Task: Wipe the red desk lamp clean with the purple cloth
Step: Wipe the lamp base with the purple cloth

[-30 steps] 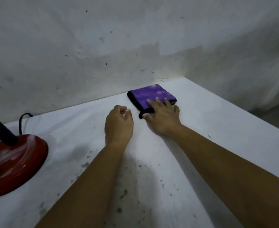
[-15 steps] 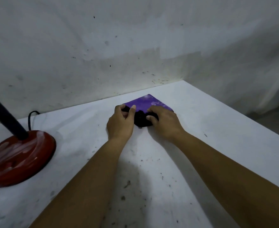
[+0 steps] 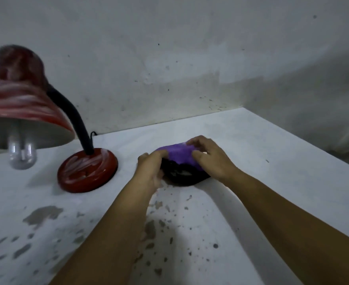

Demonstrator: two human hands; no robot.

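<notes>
At the far left, the red desk lamp (image 3: 36, 112) stands on the white tabletop (image 3: 272, 161), its shade blurred and cut off by the frame edge, white smears streaking the red. A bulb (image 3: 22, 154) hangs below the shade. The black gooseneck (image 3: 75, 118) curves down to the round red base (image 3: 87, 171), also smeared white; a black cord (image 3: 92, 133) shows just behind it, mostly hidden. Right of the base, the left hand (image 3: 151, 171) grips the near-left edge of the purple cloth (image 3: 179, 154), fingers curled into it. The cloth is bunched, its dark underside showing below, partly hidden by both hands. The right hand (image 3: 210, 159) pinches its right side, fingers bent over the top. Dark flecks speckle the near tabletop.
</notes>
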